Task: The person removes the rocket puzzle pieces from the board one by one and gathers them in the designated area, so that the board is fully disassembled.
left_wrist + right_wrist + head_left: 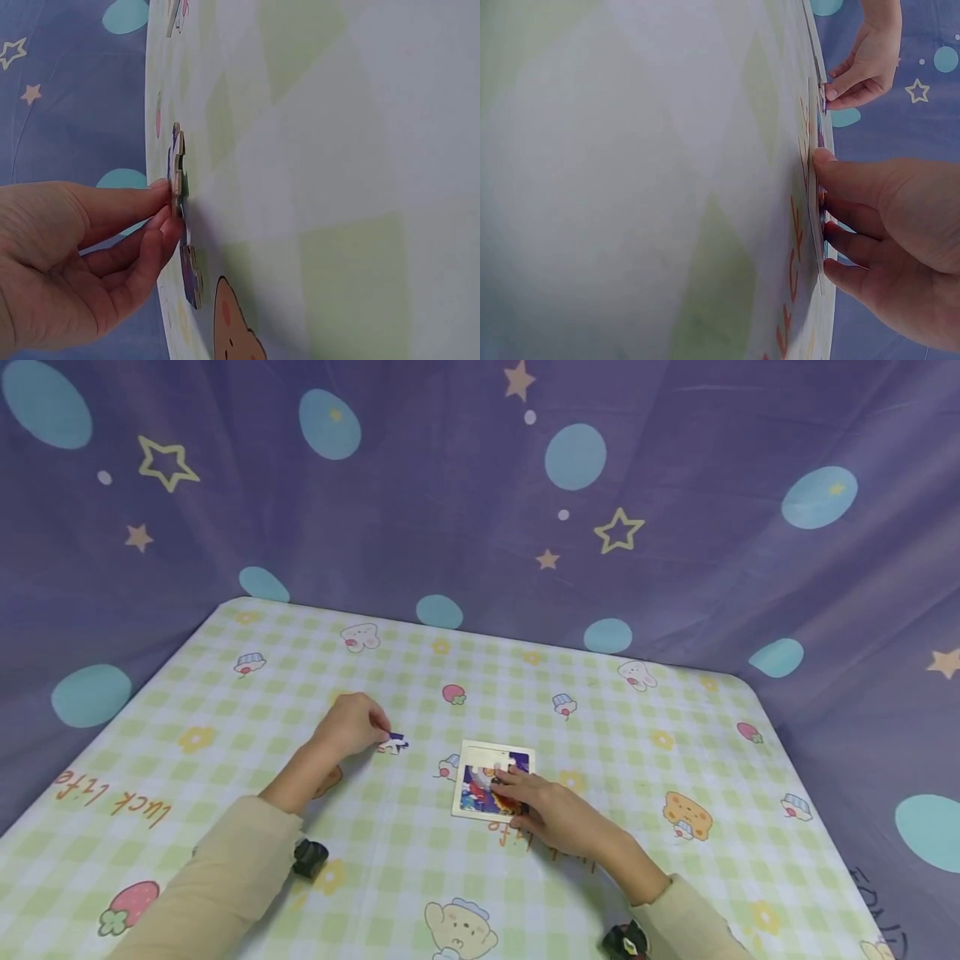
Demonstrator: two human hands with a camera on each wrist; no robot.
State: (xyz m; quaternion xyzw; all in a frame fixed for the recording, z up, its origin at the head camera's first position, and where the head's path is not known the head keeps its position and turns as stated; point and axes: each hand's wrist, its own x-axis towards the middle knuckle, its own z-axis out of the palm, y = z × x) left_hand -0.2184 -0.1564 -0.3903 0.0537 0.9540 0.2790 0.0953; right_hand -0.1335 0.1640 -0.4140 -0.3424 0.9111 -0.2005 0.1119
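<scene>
On the checked table (pixel 600 727), the left hand (pixel 352 724) is pinching a white-and-purple puzzle piece (pixel 393 743) between thumb and fingers, left of and apart from the partly filled puzzle tray (pixel 460 785), while a second piece (pixel 190 276) is showing just beside its fingertips. The right hand (pixel 555 812) is lying over the tray with fingers slightly spread and resting on the fitted pieces (pixel 474 797), its thumb touching the edge, gripping nothing.
</scene>
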